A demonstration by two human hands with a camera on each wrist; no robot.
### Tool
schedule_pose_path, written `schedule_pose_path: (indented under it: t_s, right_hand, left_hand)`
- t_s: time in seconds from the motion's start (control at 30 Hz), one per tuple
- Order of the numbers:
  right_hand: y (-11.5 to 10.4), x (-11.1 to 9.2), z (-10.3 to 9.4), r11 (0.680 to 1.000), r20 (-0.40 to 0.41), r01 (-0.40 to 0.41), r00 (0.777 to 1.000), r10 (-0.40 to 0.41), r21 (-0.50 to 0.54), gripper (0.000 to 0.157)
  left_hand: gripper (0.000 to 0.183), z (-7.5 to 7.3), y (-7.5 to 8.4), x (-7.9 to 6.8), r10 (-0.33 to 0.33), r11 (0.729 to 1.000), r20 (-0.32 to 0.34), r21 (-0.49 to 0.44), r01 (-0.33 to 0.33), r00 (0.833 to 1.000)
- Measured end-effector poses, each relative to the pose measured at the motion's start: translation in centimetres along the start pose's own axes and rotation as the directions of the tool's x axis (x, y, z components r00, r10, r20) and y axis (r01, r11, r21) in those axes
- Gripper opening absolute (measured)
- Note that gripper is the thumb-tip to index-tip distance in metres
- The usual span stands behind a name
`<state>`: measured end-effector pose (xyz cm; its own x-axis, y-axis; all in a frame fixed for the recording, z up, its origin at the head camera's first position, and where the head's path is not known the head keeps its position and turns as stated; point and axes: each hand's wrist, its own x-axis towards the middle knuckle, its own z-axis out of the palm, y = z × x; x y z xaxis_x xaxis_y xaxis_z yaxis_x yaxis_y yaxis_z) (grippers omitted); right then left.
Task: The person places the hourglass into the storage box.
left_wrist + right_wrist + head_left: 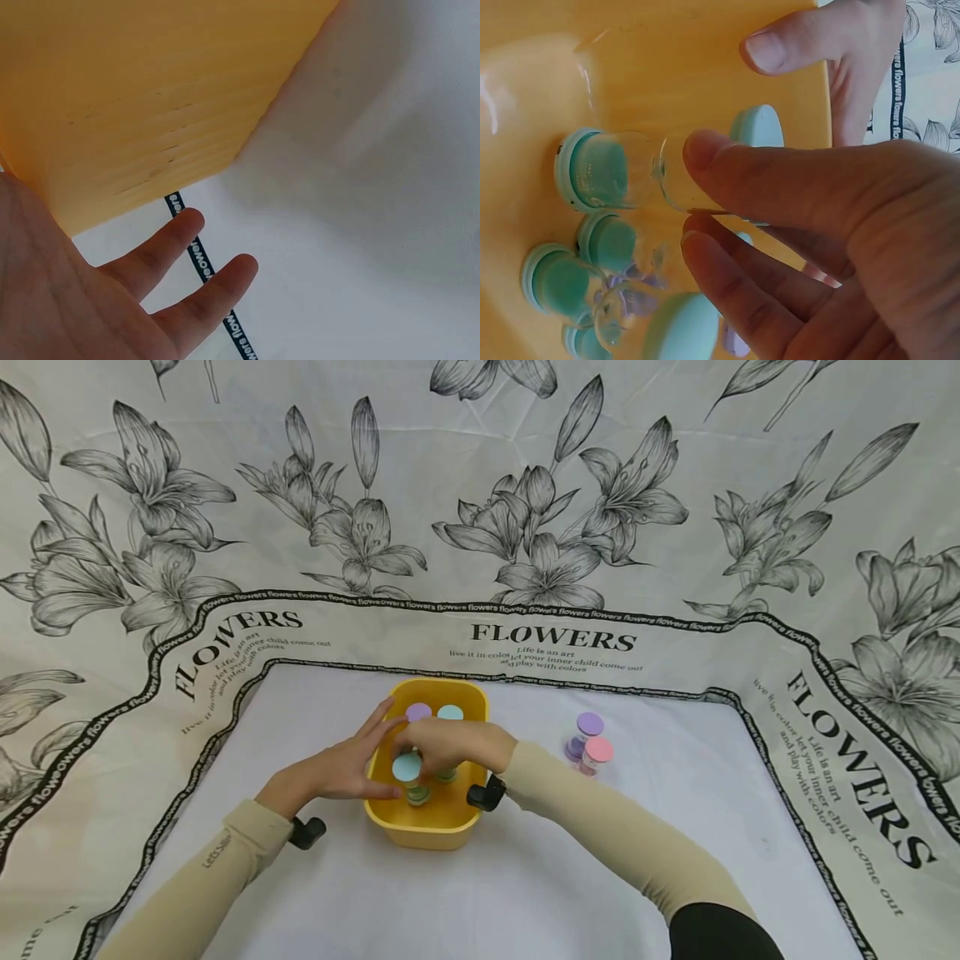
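Observation:
My right hand (442,743) reaches into a yellow plastic bin (431,837). Its thumb and fingertips pinch the clear glass of a small sand timer (634,169) with pale blue-green caps and green sand in its lower bulb. That timer stands upright in the bin, its base at the floor. Beside it are more timers, among them a purple-capped one (418,712) and another blue-capped one (450,713), partly hidden by my hand. My left hand (341,768) spreads at the bin's left rim, thumb over the edge; two fingers extend straight outside the wall (172,112).
Right of the bin, a purple-capped timer (589,725) and a pink-capped timer (597,750) stand close together on the white cloth (555,877). Behind the table rises a flower-printed cloth (525,485) with a dark lettered border.

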<state>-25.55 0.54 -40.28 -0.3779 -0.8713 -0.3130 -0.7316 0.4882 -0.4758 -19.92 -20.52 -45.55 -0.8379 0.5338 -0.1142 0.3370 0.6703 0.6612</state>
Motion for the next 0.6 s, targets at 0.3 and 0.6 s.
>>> schedule_pose_path:
  t_s: [0.3, 0.6]
  right_hand:
    - [0.7, 1.0, 1.0, 0.999, 0.017, -0.014, 1.0, 0.015, -0.042, 0.036]
    - [0.6, 0.9, 1.1, 0.998, 0.005, -0.028, 1.0, 0.028, -0.05, 0.038]
  left_hand:
    - [0.105, 0.2, -0.2, 0.1, 0.002, 1.0, 0.0, 0.006, -0.002, 1.0]
    - [0.104, 0.2, -0.1, 0.1, 0.0, 1.0, -0.003, -0.007, 0.0, 1.0]
